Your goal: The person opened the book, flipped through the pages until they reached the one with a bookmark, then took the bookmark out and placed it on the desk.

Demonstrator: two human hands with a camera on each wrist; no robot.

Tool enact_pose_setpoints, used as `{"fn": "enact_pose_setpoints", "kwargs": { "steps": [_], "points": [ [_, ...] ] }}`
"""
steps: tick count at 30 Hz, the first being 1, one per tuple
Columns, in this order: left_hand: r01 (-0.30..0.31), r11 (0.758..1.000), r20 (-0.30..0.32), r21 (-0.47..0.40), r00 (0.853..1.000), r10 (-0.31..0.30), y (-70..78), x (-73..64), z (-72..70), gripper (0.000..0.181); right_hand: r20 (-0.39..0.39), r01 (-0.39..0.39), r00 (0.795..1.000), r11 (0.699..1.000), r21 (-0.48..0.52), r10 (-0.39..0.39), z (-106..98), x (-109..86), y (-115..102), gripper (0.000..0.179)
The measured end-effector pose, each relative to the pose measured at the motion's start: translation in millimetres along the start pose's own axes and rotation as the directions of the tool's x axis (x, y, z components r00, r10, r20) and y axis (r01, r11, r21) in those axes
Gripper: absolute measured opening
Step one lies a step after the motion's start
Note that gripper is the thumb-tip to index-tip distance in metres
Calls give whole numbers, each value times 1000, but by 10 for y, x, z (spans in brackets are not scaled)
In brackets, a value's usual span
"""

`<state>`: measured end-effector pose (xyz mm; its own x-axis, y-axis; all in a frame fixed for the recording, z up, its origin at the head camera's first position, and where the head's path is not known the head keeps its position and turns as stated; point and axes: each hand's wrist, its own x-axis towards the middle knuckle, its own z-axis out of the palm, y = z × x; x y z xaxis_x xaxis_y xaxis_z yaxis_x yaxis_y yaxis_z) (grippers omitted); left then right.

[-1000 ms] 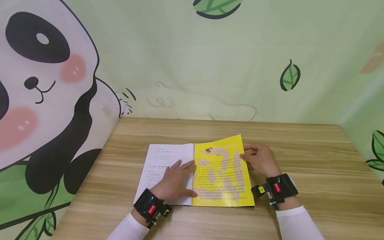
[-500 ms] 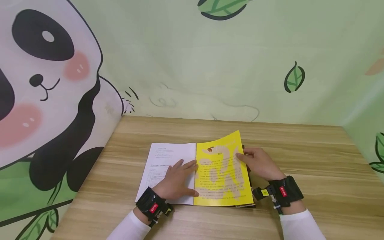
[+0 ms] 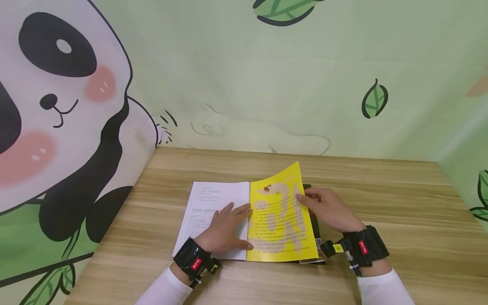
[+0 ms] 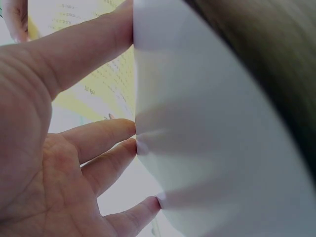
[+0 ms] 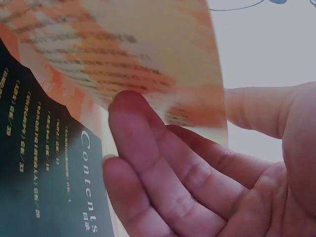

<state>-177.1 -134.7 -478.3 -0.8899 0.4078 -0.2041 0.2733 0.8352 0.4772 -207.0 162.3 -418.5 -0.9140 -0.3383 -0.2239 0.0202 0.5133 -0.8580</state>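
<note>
An open book lies on the table, its white printed left page flat. My left hand rests on that page with spread fingers, the tips and thumb at the centre fold. The yellow right page is raised along its outer edge, its far corner highest. My right hand pinches this edge, the thumb on the yellow face and the fingers behind it. Beneath the lifted leaf, the right wrist view shows a dark page headed "Contents". Part of it peeks out beside the yellow leaf in the head view.
The wood-grain table extends on all sides of the book. Behind it hangs a pale green backdrop with a panda at the left and leaf drawings. Black camera straps circle both wrists.
My right hand has drawn the yellow page's outer edge up and to the left. More of the dark page underneath shows at the right. My left hand stays in place on the white page.
</note>
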Motion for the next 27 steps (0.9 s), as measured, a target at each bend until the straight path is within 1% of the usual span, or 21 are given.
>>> {"fn": "enact_pose_setpoints", "kwargs": {
  "steps": [4,8,12,16,20,24,27],
  "points": [
    [5,1000,3,-4,1000,-5,-6,-4,5,97,8,23,1000,1000,3,-23,22,3,-9,50],
    [7,1000,6,-1,1000,-7,-7,-7,-5,97,35,68,997,997,40,-70,54,-1,-19,50],
    [7,1000,6,2,1000,-7,-10,-7,-5,97,67,99,992,992,78,-104,103,7,-19,55],
    [6,1000,6,10,1000,-6,-13,-1,-2,97,81,108,990,991,84,-115,139,22,-6,61],
    [0,1000,8,20,1000,0,-19,8,-1,97,70,116,990,990,81,-121,155,35,8,64],
    [-11,999,14,37,1000,10,-37,13,-1,98,62,108,992,992,71,-113,175,50,15,61],
    [-18,999,18,42,1000,17,-45,12,-1,98,86,102,990,992,74,-108,188,66,28,53]
  ]
}}
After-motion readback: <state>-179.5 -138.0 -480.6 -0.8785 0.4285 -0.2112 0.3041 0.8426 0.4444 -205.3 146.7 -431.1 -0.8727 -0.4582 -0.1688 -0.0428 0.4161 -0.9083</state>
